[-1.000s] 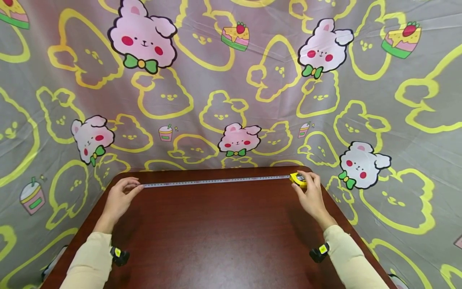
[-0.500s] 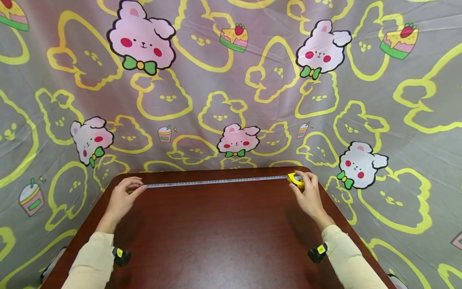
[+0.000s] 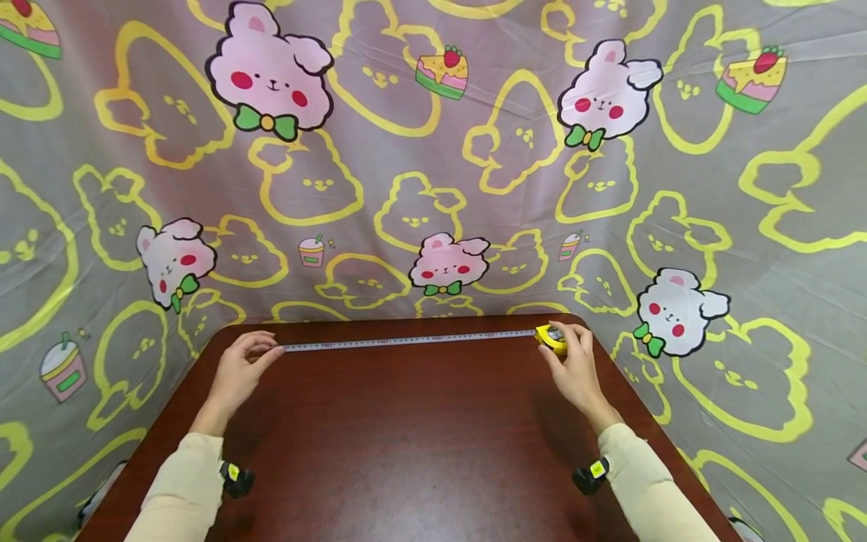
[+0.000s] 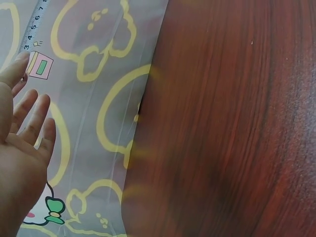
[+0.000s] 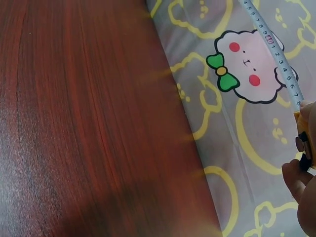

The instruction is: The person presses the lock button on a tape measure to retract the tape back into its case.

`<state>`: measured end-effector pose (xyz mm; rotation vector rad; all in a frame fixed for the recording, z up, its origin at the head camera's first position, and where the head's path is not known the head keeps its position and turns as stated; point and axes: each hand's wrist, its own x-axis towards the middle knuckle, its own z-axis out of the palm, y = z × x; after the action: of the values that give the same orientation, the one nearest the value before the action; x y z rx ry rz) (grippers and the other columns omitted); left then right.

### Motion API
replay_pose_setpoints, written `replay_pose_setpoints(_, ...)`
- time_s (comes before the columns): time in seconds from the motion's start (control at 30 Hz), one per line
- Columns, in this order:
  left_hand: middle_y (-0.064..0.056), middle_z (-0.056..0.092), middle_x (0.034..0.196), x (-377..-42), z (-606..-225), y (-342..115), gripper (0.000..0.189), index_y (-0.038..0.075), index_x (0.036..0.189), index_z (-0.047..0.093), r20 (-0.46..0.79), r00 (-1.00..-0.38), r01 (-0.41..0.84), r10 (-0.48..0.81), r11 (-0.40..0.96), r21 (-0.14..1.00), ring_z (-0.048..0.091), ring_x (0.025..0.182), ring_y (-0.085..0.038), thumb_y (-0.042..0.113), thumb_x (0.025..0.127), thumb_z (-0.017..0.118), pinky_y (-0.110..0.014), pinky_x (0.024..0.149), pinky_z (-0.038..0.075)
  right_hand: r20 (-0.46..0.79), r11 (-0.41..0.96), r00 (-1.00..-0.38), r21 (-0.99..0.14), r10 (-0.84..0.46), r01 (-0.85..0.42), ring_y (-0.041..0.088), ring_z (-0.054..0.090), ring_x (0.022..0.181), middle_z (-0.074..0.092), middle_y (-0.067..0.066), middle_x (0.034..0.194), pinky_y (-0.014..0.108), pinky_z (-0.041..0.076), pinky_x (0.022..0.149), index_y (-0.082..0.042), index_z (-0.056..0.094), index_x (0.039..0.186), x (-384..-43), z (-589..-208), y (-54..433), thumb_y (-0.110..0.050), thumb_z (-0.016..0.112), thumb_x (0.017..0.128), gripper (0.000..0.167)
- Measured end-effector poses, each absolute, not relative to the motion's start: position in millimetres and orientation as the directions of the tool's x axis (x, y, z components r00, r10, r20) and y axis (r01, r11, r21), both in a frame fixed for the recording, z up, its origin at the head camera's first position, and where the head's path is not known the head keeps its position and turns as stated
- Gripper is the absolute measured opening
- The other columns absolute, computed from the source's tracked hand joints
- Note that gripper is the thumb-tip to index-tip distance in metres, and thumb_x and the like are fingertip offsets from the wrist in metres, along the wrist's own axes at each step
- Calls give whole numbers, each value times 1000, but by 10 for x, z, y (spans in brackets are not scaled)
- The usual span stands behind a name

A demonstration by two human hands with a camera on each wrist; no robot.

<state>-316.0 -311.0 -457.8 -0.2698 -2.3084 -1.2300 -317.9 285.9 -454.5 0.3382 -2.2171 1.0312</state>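
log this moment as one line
left hand: pinches end of tape blade | right hand: grips yellow tape case | tape blade: extended between hands

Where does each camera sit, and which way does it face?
Head: worn on the head, facing forward and down at table and cloth; left hand, right hand and sleeves show.
Left wrist: worn there, facing table and cloth; only the left hand shows.
Right wrist: likewise, only the right hand showing.
Both wrist views share the tape measure.
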Motion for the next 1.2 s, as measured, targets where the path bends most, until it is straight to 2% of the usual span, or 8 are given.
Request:
replay_pose_setpoints(0.13, -12, 62, 120, -3160, -4578, -3083, 23, -1, 111, 69, 519, -852, 398, -66, 563, 725, 58, 96, 4, 18, 99, 74, -10, 81, 45, 666, 649, -744, -587, 48, -484, 43, 44, 117, 39, 29, 129, 51, 40, 94, 1, 59, 136, -3175, -4549, 2834, 1, 78, 90, 50)
replay_pose_setpoints(0.4, -16, 64, 117, -3147, -4573, -3029, 24, -2, 112, 69, 521, -850, 405, -73, 542, 736, 59, 94, 4, 15, 97, 76, -11, 80, 45, 650, 648, -757, -601, 58, -467, 40, 46, 116, 40, 27, 130, 36, 39, 89, -1, 59, 137, -3156, -4572, 2790, -1, 78, 91, 50)
replay_pose_setpoints(0.6, -16, 64, 119, -3162, -4588, -2985, 24, -4, 111, 69, 525, -849, 415, -66, 533, 738, 58, 95, 5, 15, 97, 76, -11, 81, 45, 643, 646, -763, -611, 68, -458, 40, 47, 116, 40, 27, 130, 33, 39, 91, -1, 59, 137, -3152, -4604, 2763, -2, 78, 91, 50)
replay_pose_setpoints(0.87, -16, 64, 118, -3172, -4601, -2972, 27, -3, 114, 69, 514, -855, 408, -64, 528, 745, 60, 95, 0, 17, 98, 76, -14, 82, 47, 630, 637, -774, -622, 62, -455, 38, 49, 112, 38, 25, 131, 20, 38, 83, -3, 59, 138, -3143, -4625, 2706, -4, 78, 93, 49)
replay_pose_setpoints(1.07, -15, 64, 115, -3182, -4620, -2962, 27, -1, 115, 68, 504, -862, 400, -57, 535, 744, 60, 95, 1, 18, 98, 75, -14, 82, 47, 636, 631, -769, -622, 62, -464, 38, 50, 110, 39, 25, 130, 22, 38, 83, -1, 59, 137, -3162, -4635, 2653, -4, 79, 92, 49)
replay_pose_setpoints(1.2, -14, 64, 116, -3192, -4631, -2927, 27, 0, 115, 68, 499, -865, 398, -48, 539, 742, 59, 96, 3, 20, 98, 75, -15, 83, 47, 645, 628, -761, -620, 68, -470, 39, 50, 112, 39, 25, 129, 31, 41, 87, -1, 61, 135, -3172, -4668, 2617, -3, 80, 91, 48)
